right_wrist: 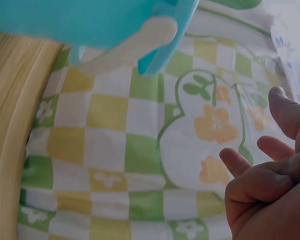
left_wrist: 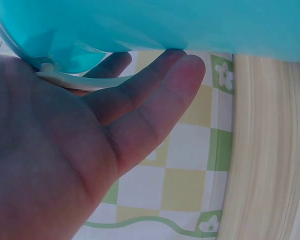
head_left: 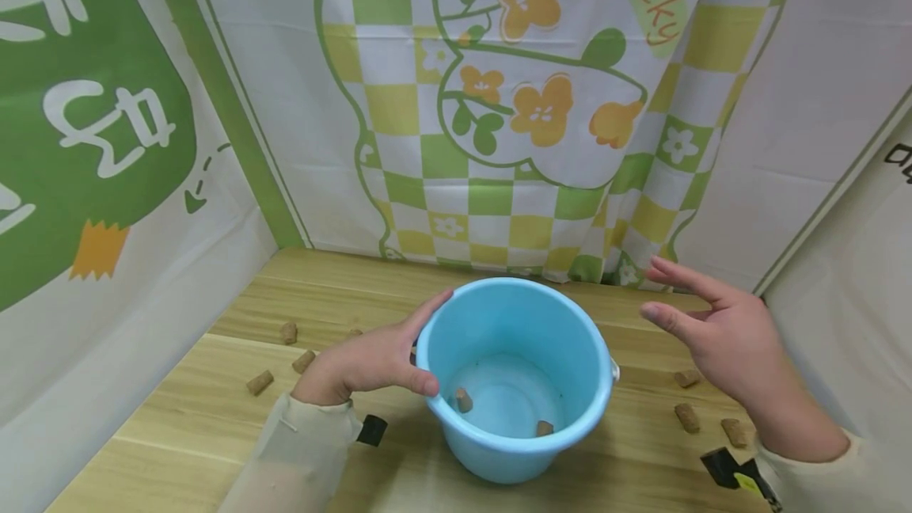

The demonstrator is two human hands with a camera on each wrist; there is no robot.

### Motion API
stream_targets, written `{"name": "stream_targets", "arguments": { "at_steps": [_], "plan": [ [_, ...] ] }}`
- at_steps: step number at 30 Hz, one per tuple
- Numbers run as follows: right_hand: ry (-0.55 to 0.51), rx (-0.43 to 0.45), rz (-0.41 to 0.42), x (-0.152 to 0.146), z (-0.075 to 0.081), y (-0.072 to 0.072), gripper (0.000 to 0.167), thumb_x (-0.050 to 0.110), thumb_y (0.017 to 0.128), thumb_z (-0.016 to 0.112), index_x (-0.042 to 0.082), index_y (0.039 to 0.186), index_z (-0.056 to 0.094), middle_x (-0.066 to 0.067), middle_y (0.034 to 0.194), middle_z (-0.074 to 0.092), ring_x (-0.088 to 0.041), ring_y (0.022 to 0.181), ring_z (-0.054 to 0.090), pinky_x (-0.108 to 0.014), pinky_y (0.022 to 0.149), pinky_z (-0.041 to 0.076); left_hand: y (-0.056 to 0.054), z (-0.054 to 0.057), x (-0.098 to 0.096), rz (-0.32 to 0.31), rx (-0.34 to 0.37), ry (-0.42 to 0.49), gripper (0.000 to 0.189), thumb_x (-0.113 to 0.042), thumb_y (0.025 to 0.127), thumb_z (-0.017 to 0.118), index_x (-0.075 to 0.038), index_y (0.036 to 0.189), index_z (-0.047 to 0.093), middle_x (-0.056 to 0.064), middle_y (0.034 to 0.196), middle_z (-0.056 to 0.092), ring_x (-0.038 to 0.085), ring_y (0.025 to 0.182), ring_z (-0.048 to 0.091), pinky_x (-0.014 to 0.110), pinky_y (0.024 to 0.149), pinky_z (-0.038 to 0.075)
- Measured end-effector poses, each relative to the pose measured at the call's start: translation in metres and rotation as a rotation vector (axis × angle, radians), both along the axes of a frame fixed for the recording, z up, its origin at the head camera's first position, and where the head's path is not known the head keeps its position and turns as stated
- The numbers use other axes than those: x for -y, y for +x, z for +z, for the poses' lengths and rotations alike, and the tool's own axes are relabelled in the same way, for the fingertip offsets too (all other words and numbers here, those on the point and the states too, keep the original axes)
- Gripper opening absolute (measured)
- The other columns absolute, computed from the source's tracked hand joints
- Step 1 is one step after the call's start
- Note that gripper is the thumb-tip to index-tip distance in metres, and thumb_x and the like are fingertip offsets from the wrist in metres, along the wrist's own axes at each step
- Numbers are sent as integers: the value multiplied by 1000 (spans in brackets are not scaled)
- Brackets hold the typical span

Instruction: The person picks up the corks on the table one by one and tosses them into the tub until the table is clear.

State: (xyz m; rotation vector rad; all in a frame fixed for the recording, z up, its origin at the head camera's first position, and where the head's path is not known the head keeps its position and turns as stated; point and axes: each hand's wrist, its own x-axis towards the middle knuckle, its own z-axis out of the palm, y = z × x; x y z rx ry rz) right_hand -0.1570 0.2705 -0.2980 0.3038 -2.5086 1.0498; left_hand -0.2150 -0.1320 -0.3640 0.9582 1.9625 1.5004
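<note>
A light blue bucket (head_left: 514, 454) stands on the wooden table, its mouth facing up toward the head camera. Inside lie two corks, one cork (head_left: 463, 400) by the left wall and another cork (head_left: 545, 427) at the near side. My left hand (head_left: 378, 359) holds the bucket's left side, thumb at the rim and fingers along the outer wall. The left wrist view shows those fingers (left_wrist: 155, 107) beside the white handle (left_wrist: 85, 81). To the right, my right hand (head_left: 734, 331) is raised apart from the bucket with nothing in it, fingers loosely bent.
Several loose corks lie left of the bucket, among them a cork (head_left: 260, 382) near my left forearm. More lie on the right, such as a cork (head_left: 687, 417) below my right hand. A patterned curtain (head_left: 399, 109) hangs behind the table (head_left: 178, 426), with cloth walls at both sides.
</note>
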Motion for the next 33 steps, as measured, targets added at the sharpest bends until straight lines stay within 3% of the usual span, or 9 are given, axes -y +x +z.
{"name": "stream_targets", "arguments": {
  "at_steps": [2, 4, 7, 9, 11, 14, 18, 26, 33],
  "plan": [
    [32, 46, -27, -12, -2, -2, 56, 35, 92, 74, 23, 144, 56, -3, 131, 64, -10, 93, 67, -22, 57, 49, 0, 0, 0, 1, -3, -4, 126, -58, 71, 85, -31, 159, -2, 18, 152, 28, 41, 124, 47, 49, 96, 47],
    [58, 94, -47, -25, -6, -3, 57, 40, 94, 69, 24, 147, 53, -3, 133, 62, -13, 102, 61, -23, 58, 46, 0, 0, 1, 5, -6, -15, 127, -58, 72, 85, -30, 160, -2, 18, 153, 28, 41, 124, 48, 48, 96, 47],
    [45, 180, -55, -43, -14, -6, 61, 47, 96, 64, 25, 150, 48, 3, 134, 61, -16, 79, 58, -26, 53, 44, 1, 1, 1, 16, -12, -34, 128, -60, 71, 84, -29, 160, -3, 18, 153, 29, 39, 123, 49, 46, 95, 47],
    [-56, 236, -22, -54, -22, -8, 61, 44, 97, 64, 22, 151, 46, 8, 130, 63, -14, 54, 44, -30, 43, 38, 2, 2, 2, 21, -13, -42, 129, -61, 71, 84, -29, 160, -4, 18, 153, 29, 39, 123, 49, 45, 96, 47],
    [-187, 286, 24, -66, -30, -10, 59, 38, 98, 65, 20, 151, 46, 15, 123, 64, -13, 42, 29, -32, 38, 33, 2, 2, 2, 22, -16, -45, 129, -61, 71, 84, -28, 160, -4, 18, 153, 29, 38, 123, 49, 45, 96, 46],
    [-468, 349, 143, -84, -45, -14, 47, 21, 99, 65, 21, 145, 54, 15, 116, 68, -16, 46, 19, -35, 39, 21, 3, 3, 2, 20, -14, -44, 130, -61, 71, 84, -28, 160, -5, 18, 154, 28, 38, 123, 49, 46, 96, 46],
    [-686, 450, 267, -106, -64, -16, 36, 11, 102, 58, 32, 131, 62, 9, 116, 69, -21, 50, 12, -37, 44, 14, 2, 2, 2, 22, -18, -48, 130, -61, 71, 83, -28, 160, -5, 18, 154, 29, 38, 123, 50, 46, 96, 46],
    [-625, 702, 426, -144, -97, -10, 43, 8, 108, 43, 42, 128, 62, 14, 123, 66, -26, 50, 7, -37, 42, 15, 1, 1, 1, 5, -25, -34, 128, -62, 72, 83, -30, 160, -4, 19, 153, 28, 40, 124, 48, 48, 97, 46],
    [-563, 782, 369, -165, -125, -8, 40, 10, 105, 51, 44, 122, 64, 16, 120, 66, -18, 46, 15, -33, 40, 20, 2, 2, 1, 12, -10, -36, 128, -60, 71, 84, -31, 160, -4, 19, 154, 27, 41, 124, 48, 50, 97, 45]
  ]
}}
